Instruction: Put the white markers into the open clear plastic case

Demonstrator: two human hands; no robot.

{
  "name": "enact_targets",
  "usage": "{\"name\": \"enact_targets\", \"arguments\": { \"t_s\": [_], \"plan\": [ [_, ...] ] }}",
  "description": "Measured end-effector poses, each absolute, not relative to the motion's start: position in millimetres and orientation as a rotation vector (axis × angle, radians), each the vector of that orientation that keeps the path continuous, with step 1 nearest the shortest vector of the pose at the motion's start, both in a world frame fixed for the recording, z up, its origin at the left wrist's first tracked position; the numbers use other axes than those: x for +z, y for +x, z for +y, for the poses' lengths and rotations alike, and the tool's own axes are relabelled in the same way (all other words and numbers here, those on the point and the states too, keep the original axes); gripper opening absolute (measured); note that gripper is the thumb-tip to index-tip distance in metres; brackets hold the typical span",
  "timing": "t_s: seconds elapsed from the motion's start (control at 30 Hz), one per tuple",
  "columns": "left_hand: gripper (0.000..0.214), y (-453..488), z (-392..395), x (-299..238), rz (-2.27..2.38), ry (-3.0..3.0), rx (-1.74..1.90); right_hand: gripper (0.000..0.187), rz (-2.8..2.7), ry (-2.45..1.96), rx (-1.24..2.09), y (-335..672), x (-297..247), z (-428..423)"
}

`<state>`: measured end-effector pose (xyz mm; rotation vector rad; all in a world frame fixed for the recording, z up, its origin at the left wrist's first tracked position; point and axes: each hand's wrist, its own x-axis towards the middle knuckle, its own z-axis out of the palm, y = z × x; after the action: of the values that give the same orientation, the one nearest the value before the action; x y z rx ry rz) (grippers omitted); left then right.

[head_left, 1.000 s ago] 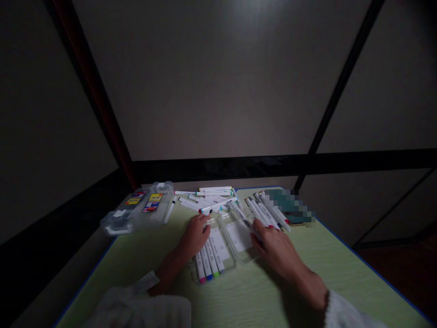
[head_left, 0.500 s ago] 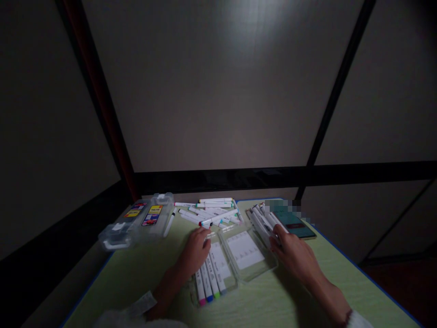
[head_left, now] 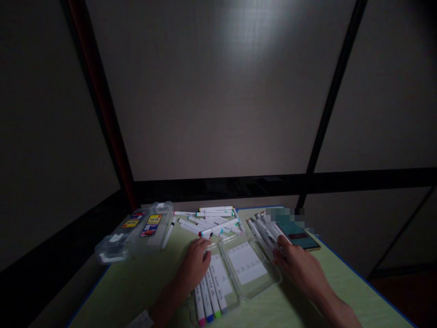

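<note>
My left hand (head_left: 195, 266) rests with curled fingers on the left half of an open clear plastic case (head_left: 251, 266), where several white markers (head_left: 209, 298) with coloured caps lie side by side. My right hand (head_left: 300, 266) lies by the case's right half, its fingertips touching a row of white markers (head_left: 264, 230) on the green table (head_left: 143, 282). The dim light hides whether it grips one. A loose heap of white markers (head_left: 213, 221) sits beyond the case.
A larger clear box with yellow and red labels (head_left: 136, 228) stands at the table's far left corner. A dark phone (head_left: 298, 233) lies at the far right. A dark frame and grey panels rise behind the table.
My right hand has moved from the case's right half outward to the row of markers. The view has tilted up. My left hand has stayed on the case.
</note>
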<state>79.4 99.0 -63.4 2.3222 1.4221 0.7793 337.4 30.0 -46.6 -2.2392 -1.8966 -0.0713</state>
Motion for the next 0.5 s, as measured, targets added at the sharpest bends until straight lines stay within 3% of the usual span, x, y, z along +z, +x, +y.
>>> {"name": "enact_targets", "arguments": {
  "t_s": [0.5],
  "plan": [
    [0.030,77.2,98.0,-63.3,1.398,2.312,0.825,0.015,-1.859,-2.284,-0.060,337.8,-44.0,28.3]
  ]
}}
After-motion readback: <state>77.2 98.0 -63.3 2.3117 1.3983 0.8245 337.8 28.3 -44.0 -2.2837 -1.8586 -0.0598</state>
